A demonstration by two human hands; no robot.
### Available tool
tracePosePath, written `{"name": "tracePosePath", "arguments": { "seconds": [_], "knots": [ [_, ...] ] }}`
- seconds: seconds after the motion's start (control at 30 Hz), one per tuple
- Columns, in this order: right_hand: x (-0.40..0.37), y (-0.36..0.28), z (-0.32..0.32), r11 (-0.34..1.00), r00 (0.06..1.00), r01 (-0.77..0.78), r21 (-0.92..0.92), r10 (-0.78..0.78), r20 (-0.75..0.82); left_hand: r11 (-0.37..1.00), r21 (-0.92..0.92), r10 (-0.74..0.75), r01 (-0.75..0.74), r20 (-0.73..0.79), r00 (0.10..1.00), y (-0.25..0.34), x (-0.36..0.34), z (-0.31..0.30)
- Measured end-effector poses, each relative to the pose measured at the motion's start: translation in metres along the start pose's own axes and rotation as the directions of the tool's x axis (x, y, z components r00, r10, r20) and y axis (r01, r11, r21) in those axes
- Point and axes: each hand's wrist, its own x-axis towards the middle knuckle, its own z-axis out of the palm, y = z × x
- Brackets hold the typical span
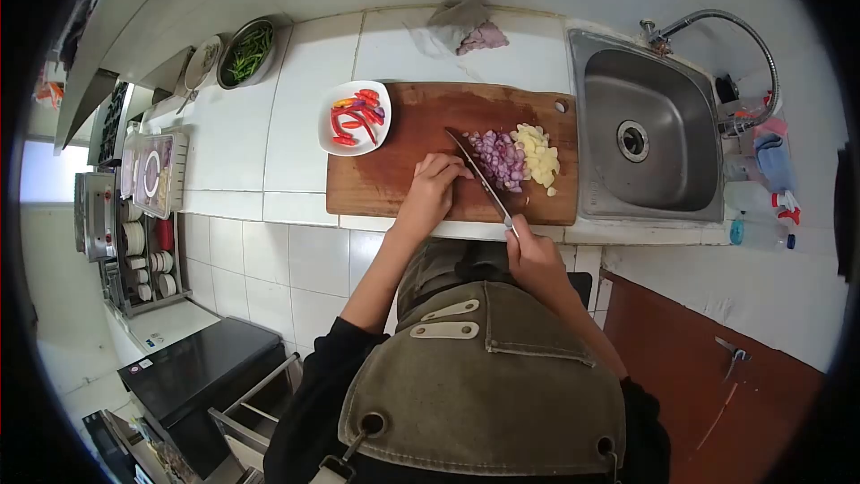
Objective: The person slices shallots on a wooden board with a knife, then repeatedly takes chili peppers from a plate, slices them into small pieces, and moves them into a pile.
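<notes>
Right hand: we see it wrapped round the knife handle
Left hand: fingers curled under, just beside the blade, on the cutting board
Chopped shallots: just beyond the blade, ahead of our right hand

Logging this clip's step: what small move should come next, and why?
Likely bring the knife down through the chopped shallots: the right hand grips its handle, the left hand rests beside the blade, and the blade lies along that pile's edge.
</notes>
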Motion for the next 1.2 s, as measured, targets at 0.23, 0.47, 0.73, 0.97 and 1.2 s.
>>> {"name": "tracePosePath", "arguments": {
  "seconds": [0.23,0.47,0.73,0.97,1.2],
  "knots": [
    [0.002,-0.003,-0.008,0.988,0.999,-0.042,0.15,0.043,-0.001,1.0,0.003,0.031,-0.03,-0.074,0.997,0.011,-0.001,-0.014],
    [-0.01,-0.007,-0.021,0.995,0.997,-0.058,0.079,0.055,0.05,0.998,0.054,-0.014,0.019,-0.081,0.997,-0.001,-0.007,-0.01],
    [-0.014,-0.01,-0.026,0.995,0.998,-0.052,0.085,0.05,0.035,0.99,-0.107,-0.096,0.087,-0.088,0.991,-0.002,-0.003,-0.013],
    [-0.016,-0.005,-0.014,0.992,0.998,0.043,0.118,-0.038,-0.041,0.999,-0.006,-0.037,0.037,-0.079,0.996,0.0,-0.001,-0.019],
    [-0.016,-0.002,-0.01,0.99,0.999,0.032,0.135,-0.028,-0.028,0.998,0.015,-0.063,0.066,-0.137,0.989,-0.007,-0.005,-0.023]
  ]
}}
